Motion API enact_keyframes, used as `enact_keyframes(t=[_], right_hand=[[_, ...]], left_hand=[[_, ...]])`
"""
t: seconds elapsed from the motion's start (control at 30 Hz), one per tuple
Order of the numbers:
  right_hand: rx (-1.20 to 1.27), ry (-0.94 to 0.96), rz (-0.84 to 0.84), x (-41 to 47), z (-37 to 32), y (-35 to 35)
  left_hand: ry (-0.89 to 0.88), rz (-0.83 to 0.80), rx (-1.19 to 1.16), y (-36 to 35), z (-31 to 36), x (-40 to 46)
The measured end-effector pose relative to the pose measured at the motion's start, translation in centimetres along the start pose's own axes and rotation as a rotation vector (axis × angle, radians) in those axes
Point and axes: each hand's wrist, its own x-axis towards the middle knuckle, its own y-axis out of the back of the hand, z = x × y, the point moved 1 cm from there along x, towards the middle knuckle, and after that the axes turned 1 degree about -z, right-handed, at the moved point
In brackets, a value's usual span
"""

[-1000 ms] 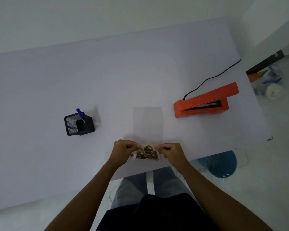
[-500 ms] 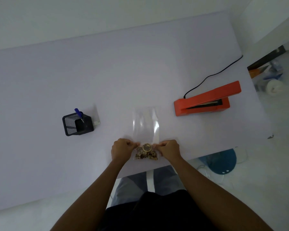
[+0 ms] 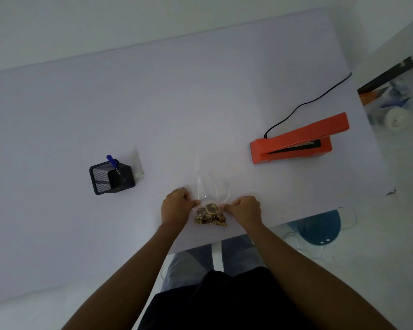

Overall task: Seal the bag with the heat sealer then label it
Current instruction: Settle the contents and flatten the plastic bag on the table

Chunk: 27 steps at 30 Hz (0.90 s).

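**A:** Bag (image 3: 211,194) is near the front edge of the table (image 3: 200,103), right in front of the person. Clear plastic, brownish bits (image 3: 210,216) bunched at the near end, empty part pointing away. Why pinch it like that?

**B:** Looks like both hands are closed on the side edges just above the contents, left hand (image 3: 175,207) on one side, right hand (image 3: 244,209) on the other, fingers curled tight on the film. My guess is that keeps the stuff pushed down so the open end stays flat and clean for the seal. Can't tell if the bag is lifted or lying on the table.

**A:** And the sealer?

**B:** Sealer (image 3: 296,141), the orange one, sits well off to the right and further back, arm raised, cord (image 3: 305,103) trailing off the far side. Nothing between it and the bag, so it's a clear path. Not sealed yet as far as I can see.

**A:** Anything for the label?

**B:** Black mesh holder (image 3: 111,177) on the left with a blue pen (image 3: 112,160) sticking out, and a white thing (image 3: 138,163) just behind it, too washed out to say whether that's labels. All out of the way.
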Motion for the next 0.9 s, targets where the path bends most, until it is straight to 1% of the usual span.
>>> enact_keyframes(t=[0.1, 0.2, 0.3, 0.47, 0.53, 0.57, 0.6, 0.67, 0.77, 0.83, 0.9], right_hand=[[-0.001, -0.003, 0.004, 0.0, 0.1, 0.3], [-0.002, -0.003, 0.013, 0.0, 0.1, 0.4], [-0.005, 0.004, 0.013, -0.1, 0.2, 0.4], [-0.03, 0.015, 0.014, 0.2, 0.5, 0.2], [-0.04, 0.022, 0.009, 0.4, 0.6, 0.3], [-0.043, 0.025, -0.001, 0.5, 0.6, 0.3], [-0.046, 0.028, -0.015, 0.6, 0.6, 0.4], [-0.02, 0.045, -0.046, 0.7, 0.8, 0.5], [0.149, 0.093, -0.016, 0.7, 1.3, 1.1], [0.255, 0.11, 0.041, 0.8, 1.7, 1.8], [0.347, 0.118, 0.051, 0.8, 1.7, 2.5]], left_hand=[[-0.136, -0.023, 0.031, -0.1, 0.4, 0.2], [-0.265, -0.033, 0.125, -0.5, 1.4, -0.1], [-0.304, -0.067, 0.221, -0.8, 2.5, -0.7], [-0.323, -0.157, 0.476, -1.3, 3.3, -2.0], [-0.383, -0.207, 0.606, -2.1, 3.8, -2.8], [-0.434, -0.214, 0.688, -2.5, 4.1, -3.3], [-0.447, -0.201, 0.717, -2.8, 4.3, -3.7], [-0.392, -0.17, 0.7, -3.2, 4.8, -4.4], [-0.379, -0.149, 0.692, -4.0, 4.9, -5.2], [-0.357, -0.183, 0.681, -4.6, 4.8, -5.6], [-0.316, -0.208, 0.678, -5.3, 4.6, -5.8]])
